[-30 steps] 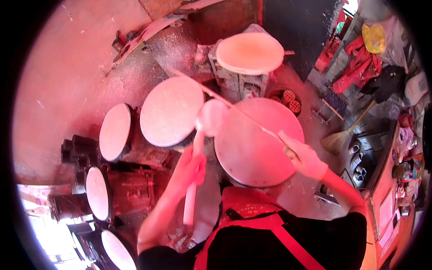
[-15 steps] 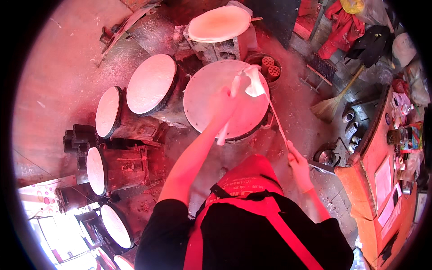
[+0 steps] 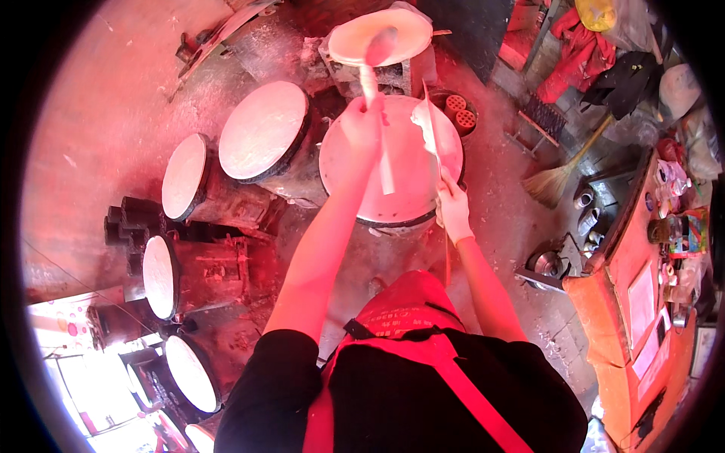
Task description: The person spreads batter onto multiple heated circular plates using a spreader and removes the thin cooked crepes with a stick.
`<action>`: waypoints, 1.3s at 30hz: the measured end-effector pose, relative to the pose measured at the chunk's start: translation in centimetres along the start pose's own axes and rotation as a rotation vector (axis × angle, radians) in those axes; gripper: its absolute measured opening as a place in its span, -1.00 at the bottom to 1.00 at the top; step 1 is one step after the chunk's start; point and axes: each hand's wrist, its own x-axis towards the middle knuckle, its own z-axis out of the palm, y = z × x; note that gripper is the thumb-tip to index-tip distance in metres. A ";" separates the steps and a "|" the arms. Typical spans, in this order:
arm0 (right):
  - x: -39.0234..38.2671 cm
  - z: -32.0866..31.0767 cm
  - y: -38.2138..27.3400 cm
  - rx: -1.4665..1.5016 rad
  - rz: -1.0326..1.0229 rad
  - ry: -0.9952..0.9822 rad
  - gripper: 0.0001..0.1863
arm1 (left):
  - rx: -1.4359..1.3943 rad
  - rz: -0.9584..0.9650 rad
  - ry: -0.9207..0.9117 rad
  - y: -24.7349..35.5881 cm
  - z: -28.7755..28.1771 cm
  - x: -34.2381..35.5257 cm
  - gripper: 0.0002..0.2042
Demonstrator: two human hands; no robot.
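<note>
In front of me is a round, pale, flat-topped drum-like stand with a dark rim. Over its far edge my left hand is closed round a long-handled tool with a rounded head, blurred by motion. The head overlaps a second pale disc behind, and a pale handle end points back toward me. My right hand, at the stand's right edge, grips a long thin stick. A limp white piece is against the stick's far part; whether it is stuck on cannot be told.
Several more round-topped stands line the left, among them a large one. Another disc is at the back. Perforated cylindrical briquettes sit in a bucket. A broom, a kettle and an orange-topped counter are on the right.
My left hand has moved up a little and swung the tool's head away over the back disc. My right hand has come inward and farther forward, bringing the stick nearly upright in view.
</note>
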 end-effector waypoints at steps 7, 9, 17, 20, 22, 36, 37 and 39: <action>-6.9 4.3 1.2 0.356 0.124 0.187 -0.56 | -0.092 -0.303 -0.091 2.4 -13.1 -10.1 -0.72; -6.7 8.1 1.0 0.386 0.154 0.187 -0.56 | -0.064 -0.459 -0.057 0.2 -17.3 -13.3 -0.72; 0.0 10.7 -3.8 0.319 0.379 -0.146 -0.59 | -0.277 -0.843 0.262 -8.0 -28.7 -22.2 -0.66; -2.9 7.3 -1.3 0.255 0.272 -0.028 -0.58 | -0.316 -0.968 0.316 -11.2 -33.0 -24.8 -0.69; -5.5 7.3 -0.2 0.211 0.219 0.243 -0.58 | -0.372 -1.042 0.319 -14.3 -36.4 -26.6 -0.72; -2.1 6.2 -4.2 0.013 0.343 -0.383 -0.57 | -0.425 -1.133 0.326 -21.1 -37.8 -38.1 -0.53; -2.7 4.8 -5.2 -0.001 0.382 -0.441 -0.56 | -0.369 -1.087 0.320 -21.4 -37.7 -40.0 -0.50; -2.3 1.3 -4.7 -0.010 0.415 -0.310 -0.55 | -0.255 -1.001 0.291 -22.4 -37.1 -43.3 -0.46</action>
